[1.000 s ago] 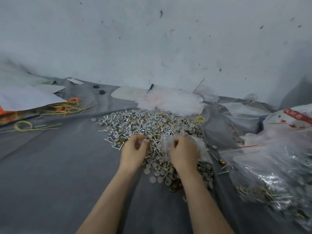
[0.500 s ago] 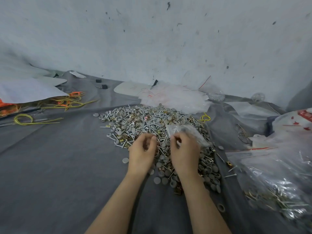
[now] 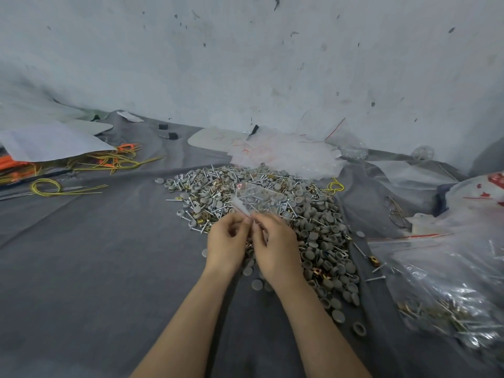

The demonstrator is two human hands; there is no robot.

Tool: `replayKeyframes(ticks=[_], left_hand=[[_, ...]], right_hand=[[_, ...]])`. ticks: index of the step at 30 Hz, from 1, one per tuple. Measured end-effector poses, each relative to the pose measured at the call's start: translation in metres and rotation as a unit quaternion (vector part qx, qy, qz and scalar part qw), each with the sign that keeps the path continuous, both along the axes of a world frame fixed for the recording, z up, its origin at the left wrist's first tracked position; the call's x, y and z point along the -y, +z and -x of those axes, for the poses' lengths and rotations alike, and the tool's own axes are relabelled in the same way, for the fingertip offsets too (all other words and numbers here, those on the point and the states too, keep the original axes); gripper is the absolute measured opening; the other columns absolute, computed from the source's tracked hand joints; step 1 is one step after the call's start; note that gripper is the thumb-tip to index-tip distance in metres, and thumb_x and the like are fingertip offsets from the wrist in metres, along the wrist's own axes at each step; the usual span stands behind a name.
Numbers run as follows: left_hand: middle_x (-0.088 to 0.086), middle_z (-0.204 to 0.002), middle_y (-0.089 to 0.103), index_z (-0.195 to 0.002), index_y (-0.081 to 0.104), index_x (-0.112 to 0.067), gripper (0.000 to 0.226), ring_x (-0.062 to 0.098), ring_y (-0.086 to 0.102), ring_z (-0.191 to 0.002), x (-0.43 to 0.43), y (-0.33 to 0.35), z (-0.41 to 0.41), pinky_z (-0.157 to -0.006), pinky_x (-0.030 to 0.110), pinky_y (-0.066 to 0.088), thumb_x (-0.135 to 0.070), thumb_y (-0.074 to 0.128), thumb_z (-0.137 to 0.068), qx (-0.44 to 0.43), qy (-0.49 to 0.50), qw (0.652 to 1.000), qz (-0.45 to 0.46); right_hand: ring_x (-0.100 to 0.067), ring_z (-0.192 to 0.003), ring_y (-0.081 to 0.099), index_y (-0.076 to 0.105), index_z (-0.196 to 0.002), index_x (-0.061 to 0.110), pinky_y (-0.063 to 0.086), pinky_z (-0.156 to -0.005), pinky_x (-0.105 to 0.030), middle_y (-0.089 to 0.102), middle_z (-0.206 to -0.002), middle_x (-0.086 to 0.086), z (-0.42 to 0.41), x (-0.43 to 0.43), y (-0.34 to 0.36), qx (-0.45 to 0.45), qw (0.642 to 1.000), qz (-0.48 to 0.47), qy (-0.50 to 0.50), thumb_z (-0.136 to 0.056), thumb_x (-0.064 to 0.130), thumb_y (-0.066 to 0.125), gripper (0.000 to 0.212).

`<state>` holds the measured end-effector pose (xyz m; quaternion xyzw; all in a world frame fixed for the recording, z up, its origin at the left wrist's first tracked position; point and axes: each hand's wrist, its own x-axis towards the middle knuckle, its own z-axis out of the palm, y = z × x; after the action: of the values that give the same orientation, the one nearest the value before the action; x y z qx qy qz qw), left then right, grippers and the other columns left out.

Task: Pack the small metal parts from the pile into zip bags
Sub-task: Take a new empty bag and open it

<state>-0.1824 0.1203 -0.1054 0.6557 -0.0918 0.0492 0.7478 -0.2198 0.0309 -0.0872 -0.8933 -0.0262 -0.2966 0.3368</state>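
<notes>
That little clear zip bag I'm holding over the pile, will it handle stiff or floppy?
Probably floppy: the zip bag is thin clear film, pinched at its near edge by the left hand and right hand. Likely very light, since the pile shows through it. The glossy film may slip.

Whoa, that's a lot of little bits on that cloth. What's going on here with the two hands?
A person is bagging small hardware. The left hand and the right hand both pinch the near edge of a small clear zip bag, held over the pile of metal parts on a grey cloth. Whether the bag holds anything yet is hard to tell. A big plastic bag with more such parts lies to the right.
</notes>
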Motion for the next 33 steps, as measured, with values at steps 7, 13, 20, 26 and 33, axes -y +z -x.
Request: replayKeyframes(ticks=[7, 13, 20, 26, 33], left_hand=[[0.024, -0.079, 0.065, -0.068, 0.063, -0.021, 0.021, 0.035, 0.062, -0.077, -0.004, 0.006, 0.002, -0.079, 0.051, 0.049, -0.024, 0.066, -0.088, 0.023, -0.012, 1.000, 0.016], [-0.006, -0.058, 0.053, -0.074, 0.055, -0.012, 0.025, 0.002, 0.045, -0.050, -0.006, 0.004, 0.005, -0.052, 0.022, 0.035, -0.026, 0.059, -0.094, 0.088, 0.058, 0.977, -0.185], [-0.005, -0.060, 0.047, -0.069, 0.041, -0.022, 0.030, 0.007, 0.044, -0.055, -0.008, 0.008, 0.009, -0.051, 0.021, 0.032, -0.018, 0.054, -0.095, 0.163, 0.065, 0.942, -0.286], [-0.006, -0.059, 0.046, -0.063, 0.035, -0.026, 0.032, 0.014, 0.043, -0.059, -0.007, 0.008, 0.013, -0.051, 0.028, 0.026, -0.020, 0.058, -0.085, 0.160, 0.139, 0.916, -0.341], [-0.004, -0.086, 0.055, -0.076, 0.056, -0.018, 0.014, 0.016, 0.041, -0.083, -0.009, 0.012, 0.017, -0.067, 0.032, 0.037, -0.018, 0.057, -0.089, 0.232, 0.169, 0.899, -0.330]], right_hand=[[-0.002, -0.086, 0.066, 0.068, -0.108, 0.012, 0.053, -0.081, -0.017, 0.072, -0.095, 0.002, 0.000, 0.006, 0.001, -0.047, 0.985, -0.162, 0.048, -0.091, 0.011, 0.061, 0.018], [-0.013, -0.062, 0.060, 0.066, -0.082, 0.012, 0.048, -0.061, -0.032, 0.064, -0.068, 0.003, 0.003, 0.007, -0.001, -0.055, 0.996, -0.060, 0.025, -0.096, 0.019, 0.051, 0.022], [-0.009, -0.057, 0.055, 0.061, -0.078, 0.012, 0.043, -0.052, -0.022, 0.062, -0.067, 0.003, 0.000, 0.020, 0.001, -0.032, 0.994, -0.074, -0.071, -0.098, 0.020, 0.048, 0.025], [-0.008, -0.064, 0.047, 0.057, -0.087, 0.008, 0.036, -0.058, -0.022, 0.054, -0.078, 0.001, 0.003, 0.012, 0.003, 0.081, 0.987, -0.050, -0.133, -0.093, 0.015, 0.057, 0.009], [0.000, -0.083, 0.059, 0.063, -0.105, 0.009, 0.046, -0.078, -0.012, 0.065, -0.093, 0.007, 0.008, -0.009, 0.006, 0.060, 0.992, -0.098, 0.052, -0.096, 0.025, 0.054, 0.021]])
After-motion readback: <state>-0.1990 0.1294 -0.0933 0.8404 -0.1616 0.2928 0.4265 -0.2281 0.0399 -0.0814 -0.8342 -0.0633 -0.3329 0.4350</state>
